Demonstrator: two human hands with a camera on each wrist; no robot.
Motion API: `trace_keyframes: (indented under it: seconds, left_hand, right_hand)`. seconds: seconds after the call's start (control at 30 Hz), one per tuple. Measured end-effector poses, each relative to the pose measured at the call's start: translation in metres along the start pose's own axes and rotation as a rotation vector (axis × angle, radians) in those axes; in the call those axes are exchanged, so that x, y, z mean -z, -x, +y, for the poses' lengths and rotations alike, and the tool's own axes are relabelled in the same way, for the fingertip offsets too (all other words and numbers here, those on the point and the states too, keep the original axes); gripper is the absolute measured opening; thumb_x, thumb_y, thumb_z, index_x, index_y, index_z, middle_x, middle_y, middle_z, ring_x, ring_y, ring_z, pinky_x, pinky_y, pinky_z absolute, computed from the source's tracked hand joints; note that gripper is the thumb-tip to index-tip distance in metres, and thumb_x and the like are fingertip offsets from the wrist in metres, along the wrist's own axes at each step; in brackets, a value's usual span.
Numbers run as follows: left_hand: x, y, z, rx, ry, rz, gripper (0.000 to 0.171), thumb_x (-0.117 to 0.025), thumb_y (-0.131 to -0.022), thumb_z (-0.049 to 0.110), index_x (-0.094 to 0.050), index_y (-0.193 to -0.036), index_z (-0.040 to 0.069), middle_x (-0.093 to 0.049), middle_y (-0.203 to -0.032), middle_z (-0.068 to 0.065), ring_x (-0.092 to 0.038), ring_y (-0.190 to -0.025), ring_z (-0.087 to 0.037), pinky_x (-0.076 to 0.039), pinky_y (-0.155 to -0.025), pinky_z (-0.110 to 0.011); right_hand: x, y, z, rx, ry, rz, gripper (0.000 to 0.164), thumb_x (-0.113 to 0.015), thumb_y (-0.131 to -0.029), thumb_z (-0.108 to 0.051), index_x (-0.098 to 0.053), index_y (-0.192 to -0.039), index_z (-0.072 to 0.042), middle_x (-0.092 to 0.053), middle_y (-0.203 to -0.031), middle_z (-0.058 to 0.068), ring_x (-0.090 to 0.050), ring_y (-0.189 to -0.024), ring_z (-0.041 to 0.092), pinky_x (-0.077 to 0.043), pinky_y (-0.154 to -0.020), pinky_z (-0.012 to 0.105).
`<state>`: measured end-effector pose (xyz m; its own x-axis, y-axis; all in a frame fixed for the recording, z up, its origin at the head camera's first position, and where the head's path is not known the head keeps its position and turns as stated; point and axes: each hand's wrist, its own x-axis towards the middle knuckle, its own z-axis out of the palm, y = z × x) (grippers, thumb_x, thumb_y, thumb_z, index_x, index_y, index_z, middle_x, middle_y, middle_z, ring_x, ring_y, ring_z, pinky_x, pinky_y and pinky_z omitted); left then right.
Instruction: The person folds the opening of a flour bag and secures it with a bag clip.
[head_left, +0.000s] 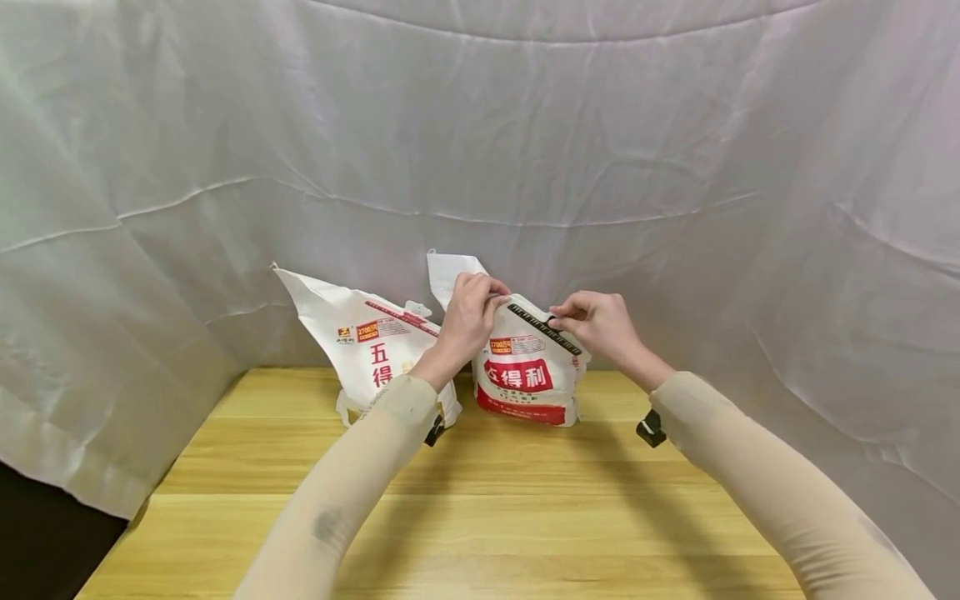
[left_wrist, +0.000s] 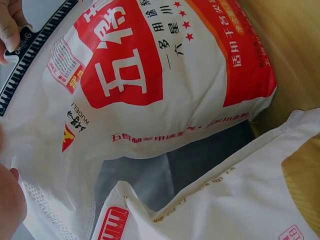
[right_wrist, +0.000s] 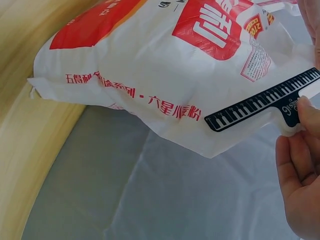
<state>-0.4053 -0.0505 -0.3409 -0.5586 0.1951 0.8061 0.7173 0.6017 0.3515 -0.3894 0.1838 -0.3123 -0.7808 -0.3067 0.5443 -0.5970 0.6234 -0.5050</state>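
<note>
A white flour bag (head_left: pixel 517 392) with red panels stands upright on the table. Across its folded top lies a black clip with a piano-key pattern (right_wrist: pixel 240 111). My right hand (head_left: pixel 600 321) pinches the clip's tab between thumb and fingers, seen closely in the right wrist view. At the bag's upper left, the left hand (head_left: pixel 468 312) pinches the top edge with curled fingers; a loose white corner of the bag sticks up behind it. Only part of that left hand (left_wrist: pixel 10 207) shows in the left wrist view.
A second white flour bag (head_left: pixel 352 333) leans just left, bearing a red piano-key clip (head_left: pixel 405 317); the left forearm partly covers it. Both bags are on a wooden table (head_left: pixel 525 508). A grey-white curtain (head_left: pixel 480 133) hangs close behind and around the sides.
</note>
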Motion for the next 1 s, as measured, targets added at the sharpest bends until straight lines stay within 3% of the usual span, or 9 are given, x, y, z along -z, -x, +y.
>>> trace_keyframes:
  seconds: [0.37, 0.53, 0.67, 0.83, 1.0]
  left_hand:
    - [0.002, 0.003, -0.004, -0.003, -0.021, 0.011, 0.010, -0.069, -0.099, 0.012, -0.069, -0.102, 0.003, -0.072, -0.098, -0.010, -0.055, -0.108, -0.030, -0.049, -0.096, -0.038]
    - [0.005, 0.000, -0.005, -0.011, -0.021, -0.011, 0.009, -0.068, -0.100, 0.012, -0.070, -0.103, 0.004, -0.073, -0.101, -0.009, -0.056, -0.112, -0.029, -0.048, -0.100, -0.038]
    - [0.008, -0.001, -0.004, 0.020, -0.058, -0.042, 0.010, -0.067, -0.102, 0.015, -0.072, -0.107, 0.007, -0.073, -0.106, -0.006, -0.055, -0.119, -0.027, -0.044, -0.107, -0.040]
    - [0.010, 0.003, -0.005, 0.000, -0.103, -0.051, 0.017, -0.064, -0.104, 0.018, -0.073, -0.116, 0.010, -0.072, -0.123, -0.005, -0.051, -0.132, -0.027, -0.035, -0.118, -0.040]
    - [0.013, 0.009, -0.007, -0.028, -0.146, -0.054, 0.031, -0.065, -0.103, 0.020, -0.069, -0.131, 0.009, -0.062, -0.144, -0.007, -0.044, -0.143, -0.030, -0.029, -0.123, -0.042]
  right_hand:
    - [-0.004, 0.005, -0.003, -0.073, 0.046, -0.024, 0.026, -0.089, -0.084, -0.013, -0.079, -0.106, -0.004, -0.078, -0.105, 0.011, -0.071, -0.081, 0.024, -0.058, -0.072, 0.034]
    - [-0.003, 0.006, -0.003, -0.096, 0.026, -0.006, 0.031, -0.088, -0.085, -0.016, -0.078, -0.112, -0.006, -0.077, -0.107, 0.012, -0.071, -0.086, 0.026, -0.060, -0.077, 0.041]
    - [-0.004, 0.007, -0.002, -0.095, 0.019, -0.013, 0.034, -0.086, -0.088, -0.019, -0.077, -0.118, -0.007, -0.076, -0.108, 0.013, -0.072, -0.088, 0.028, -0.062, -0.078, 0.045]
    - [-0.004, 0.011, 0.003, -0.084, -0.012, -0.027, 0.033, -0.076, -0.097, -0.024, -0.074, -0.127, -0.009, -0.075, -0.117, 0.013, -0.073, -0.092, 0.029, -0.062, -0.080, 0.047]
    - [-0.005, 0.015, 0.006, -0.096, -0.057, -0.020, 0.042, -0.070, -0.102, -0.030, -0.067, -0.139, -0.010, -0.071, -0.128, 0.013, -0.073, -0.098, 0.033, -0.061, -0.085, 0.049]
